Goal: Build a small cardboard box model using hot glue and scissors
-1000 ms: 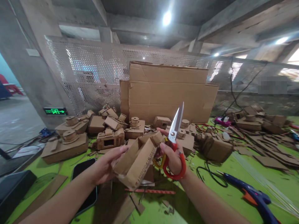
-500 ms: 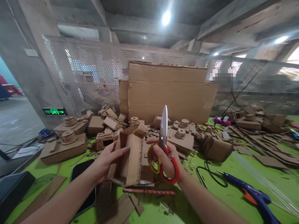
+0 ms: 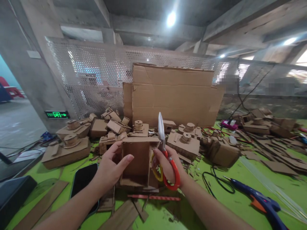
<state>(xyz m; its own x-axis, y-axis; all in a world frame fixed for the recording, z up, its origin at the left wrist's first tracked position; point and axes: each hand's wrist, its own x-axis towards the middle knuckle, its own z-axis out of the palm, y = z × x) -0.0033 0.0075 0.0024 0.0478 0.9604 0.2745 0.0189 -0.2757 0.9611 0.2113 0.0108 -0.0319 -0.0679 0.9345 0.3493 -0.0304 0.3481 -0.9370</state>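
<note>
An open cardboard box (image 3: 135,159) is held up in front of me, its hollow side facing me. My left hand (image 3: 112,164) grips the box's left side, thumb over the front edge. Scissors with red and yellow handles (image 3: 174,171) are in my right hand (image 3: 170,163), blades pointing up and looking closed. The fingers of that hand are beside the box's right side; whether they also grip it is hard to tell. Below the box lies a red pencil-like stick (image 3: 165,198) on the green table (image 3: 192,204).
Cardboard models (image 3: 183,145) stand in a row behind the box, before a large cardboard sheet (image 3: 175,95). A blue glue gun (image 3: 256,195) lies at the right, a black phone (image 3: 82,182) at the left. Cardboard scraps (image 3: 123,217) lie near the front edge.
The box has turned so that its open side faces me. My right hand and the scissors have shifted slightly left, closer to the box's right side.
</note>
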